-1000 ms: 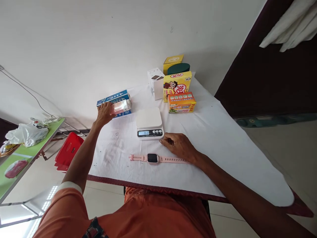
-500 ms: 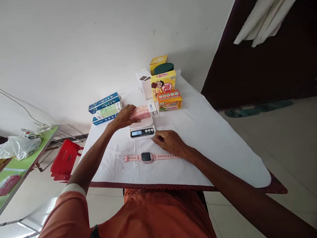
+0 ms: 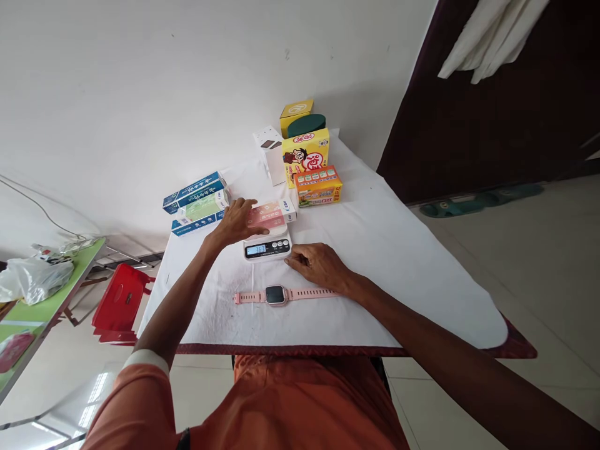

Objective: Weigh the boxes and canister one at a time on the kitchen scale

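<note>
A pink and white toothpaste box (image 3: 267, 214) lies across the platform of a small white digital scale (image 3: 249, 256). My left hand (image 3: 234, 223) is around the box's left end, fingers behind it and thumb stretched along the front. The scale's lit display appears to read 363. By the scale's front right corner, my right hand (image 3: 321, 265) rests on the cloth with its fingers curled in; nothing shows in them. Nearer to me lies a pink-strapped smartwatch (image 3: 275, 295), its right strap end running under my right wrist.
Left of the scale, a green box (image 3: 204, 207) lies on blue toothpaste boxes (image 3: 194, 190). Behind stand an orange box (image 3: 319, 187), a yellow cartoon box (image 3: 307, 153), a white box (image 3: 270, 156) and a dark green container (image 3: 307, 125). A red chair (image 3: 119, 297) is left of the table.
The view has shifted slightly. My left hand remains at the toothpaste box and my right hand beside the scale; the display reading looks the same.
</note>
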Available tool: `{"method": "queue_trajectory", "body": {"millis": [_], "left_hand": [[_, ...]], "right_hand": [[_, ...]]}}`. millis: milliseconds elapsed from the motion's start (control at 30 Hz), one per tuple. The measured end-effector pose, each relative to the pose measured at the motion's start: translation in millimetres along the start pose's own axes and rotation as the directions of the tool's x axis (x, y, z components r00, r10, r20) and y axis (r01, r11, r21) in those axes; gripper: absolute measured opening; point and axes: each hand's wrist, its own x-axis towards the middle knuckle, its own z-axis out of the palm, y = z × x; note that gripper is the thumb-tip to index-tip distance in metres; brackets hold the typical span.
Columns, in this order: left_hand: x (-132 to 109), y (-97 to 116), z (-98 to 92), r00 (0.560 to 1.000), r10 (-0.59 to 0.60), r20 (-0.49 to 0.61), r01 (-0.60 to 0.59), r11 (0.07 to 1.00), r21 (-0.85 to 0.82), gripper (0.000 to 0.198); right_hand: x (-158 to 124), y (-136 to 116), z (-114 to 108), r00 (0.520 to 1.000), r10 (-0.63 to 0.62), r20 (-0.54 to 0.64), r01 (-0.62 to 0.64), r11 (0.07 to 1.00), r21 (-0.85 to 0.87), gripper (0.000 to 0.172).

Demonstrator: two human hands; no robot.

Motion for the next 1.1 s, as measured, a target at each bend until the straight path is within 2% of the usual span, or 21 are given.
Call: {"method": "queue_trajectory", "body": {"millis": [100, 167, 233, 300, 333, 467, 633, 800, 967, 1100], "left_hand": [[-17.9, -5.6, -4.7, 0.971, -0.012, -0.237, -0.017, 0.992, -0.123, 0.074], [-32.5, -13.6, 0.1, 0.897, -0.072, -0.436, -0.021, 0.978, -0.205, 0.063], [-46.9, -23.3, 13.4, 0.792, -0.160, -0.590, -0.010, 0.961, -0.275, 0.061], [-59.7, -31.7, 32.2, 0.707, -0.240, -0.665, 0.011, 0.944, -0.328, 0.061], [-65.2, -34.8, 42.0, 0.683, -0.273, -0.678, 0.026, 0.936, -0.350, 0.062], [-80.0, -40.4, 69.3, 0.644, -0.357, -0.677, 0.069, 0.908, -0.413, 0.064], [-83.8, -43.5, 72.7, 0.631, -0.411, -0.658, 0.108, 0.886, -0.451, 0.065], [-81.7, -40.5, 66.2, 0.655, -0.406, -0.637, 0.094, 0.880, -0.465, 0.067], [-73.1, -29.1, 49.0, 0.718, -0.340, -0.608, 0.066, 0.902, -0.426, 0.067], [-58.9, -17.2, 30.1, 0.799, -0.190, -0.570, 0.022, 0.957, -0.289, 0.070]], "right_hand": [[0.0, 0.9, 0.2, 1.000, -0.012, -0.007, 0.012, 1.000, 0.001, 0.029], [0.2, 2.4, 0.9, 0.999, -0.031, -0.011, 0.031, 1.000, -0.001, 0.029], [0.5, 4.1, 2.0, 0.999, -0.044, -0.015, 0.044, 0.999, -0.004, 0.029], [0.7, 5.5, 3.0, 0.998, -0.050, -0.024, 0.050, 0.999, -0.007, 0.029], [0.7, 6.0, 3.3, 0.998, -0.053, -0.029, 0.052, 0.999, -0.009, 0.029], [0.2, 6.6, 3.7, 0.997, -0.062, -0.036, 0.061, 0.998, -0.007, 0.030], [0.0, 6.3, 3.5, 0.998, -0.059, -0.029, 0.059, 0.998, -0.003, 0.030], [-0.1, 5.9, 3.5, 0.998, -0.055, -0.027, 0.055, 0.998, -0.013, 0.030], [0.1, 5.8, 3.4, 0.998, -0.058, -0.026, 0.058, 0.998, -0.013, 0.029], [0.3, 6.1, 3.7, 0.998, -0.060, -0.031, 0.059, 0.998, -0.024, 0.029]]}}
